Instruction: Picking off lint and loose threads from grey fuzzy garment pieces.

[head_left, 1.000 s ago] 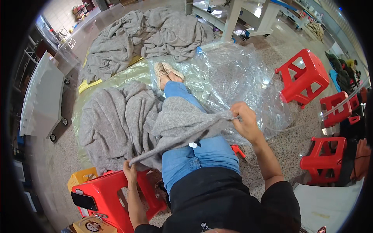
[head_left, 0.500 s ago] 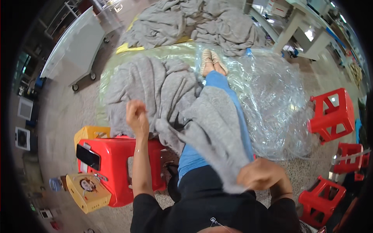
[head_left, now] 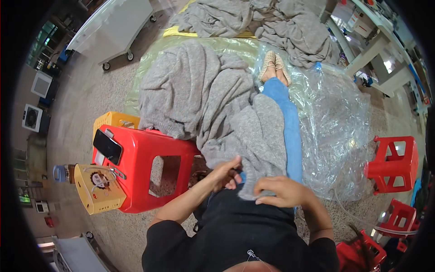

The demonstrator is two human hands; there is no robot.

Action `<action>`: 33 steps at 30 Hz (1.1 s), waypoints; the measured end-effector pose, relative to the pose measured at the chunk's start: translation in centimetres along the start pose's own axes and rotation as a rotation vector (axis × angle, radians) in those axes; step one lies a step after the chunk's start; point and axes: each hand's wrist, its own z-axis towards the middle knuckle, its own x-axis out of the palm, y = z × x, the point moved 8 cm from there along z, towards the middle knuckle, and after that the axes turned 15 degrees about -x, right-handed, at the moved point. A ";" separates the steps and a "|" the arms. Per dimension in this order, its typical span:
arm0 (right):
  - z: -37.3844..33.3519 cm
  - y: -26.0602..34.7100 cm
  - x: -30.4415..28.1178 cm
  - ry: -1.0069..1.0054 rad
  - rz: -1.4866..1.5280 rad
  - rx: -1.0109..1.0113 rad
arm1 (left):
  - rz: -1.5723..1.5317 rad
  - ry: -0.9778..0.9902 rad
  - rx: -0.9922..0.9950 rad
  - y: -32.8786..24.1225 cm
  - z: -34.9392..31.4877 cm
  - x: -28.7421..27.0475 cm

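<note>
A length of grey knit fabric (head_left: 260, 131) lies across my lap and thighs, its narrow end reaching my waist. My right hand (head_left: 282, 191) is closed on that end, thumb and fingers pinching its edge. My left hand (head_left: 226, 174) is just left of the same end, near my waist, with its fingers loosely bent and apart; I see nothing held in it. A heap of the same grey knit (head_left: 179, 86) spreads to the left of my legs and joins the piece on my lap.
To my left stands a red plastic stool (head_left: 140, 158) bearing a phone (head_left: 108, 147) and small scissors-like metal snips (head_left: 118, 173). A yellow box (head_left: 97, 192) adjoins it. More grey knit (head_left: 217, 18) lies ahead. Clear plastic sheeting (head_left: 335, 131) covers floor on the right, beside another red stool (head_left: 393, 163).
My left hand has come from over the heap down to my waist. My right hand has moved left, keeping hold of the knit's end. The view has shifted too.
</note>
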 end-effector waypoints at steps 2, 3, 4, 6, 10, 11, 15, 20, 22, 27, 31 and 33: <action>1.9 -1.3 0.4 0.055 0.109 -0.085 | 0.043 -0.099 0.229 -1.3 1.0 0.7; 3.3 -2.9 -0.5 0.009 -0.018 -0.053 | -0.148 -0.031 0.296 -1.1 1.7 0.7; 4.8 -4.6 -1.7 -0.041 -0.149 -0.017 | -0.160 -0.039 0.296 -1.1 2.3 1.4; 6.6 -9.1 -5.5 -0.298 -0.617 -0.150 | -0.274 -0.037 0.392 -2.7 2.7 3.5; 10.4 -17.4 -6.9 -0.314 -0.787 0.338 | -0.292 -0.042 0.392 -2.7 1.0 4.6; 10.3 -20.6 -5.6 -0.102 -0.740 0.559 | -0.288 -0.090 0.361 -1.9 1.7 3.3; 8.3 -27.5 -5.8 -0.088 -0.712 0.722 | -0.597 0.010 0.667 -4.5 -3.0 3.1; 2.8 -19.0 -14.3 -0.934 -0.083 0.233 | -0.366 -0.048 0.975 -12.8 -11.1 1.9; -0.2 -12.4 -16.5 -1.144 -0.038 0.115 | -0.288 0.060 1.164 -16.7 -15.1 5.1; -6.3 6.1 -13.6 -1.449 -0.295 -0.226 | 0.038 0.437 1.248 -19.4 -22.8 17.0; -2.0 9.8 -9.1 -1.005 -0.326 -0.184 | 0.376 0.649 1.045 -17.2 -22.9 19.5; -0.6 9.2 -6.5 -0.554 -0.453 -0.074 | 0.392 0.653 0.860 -16.5 -21.6 18.3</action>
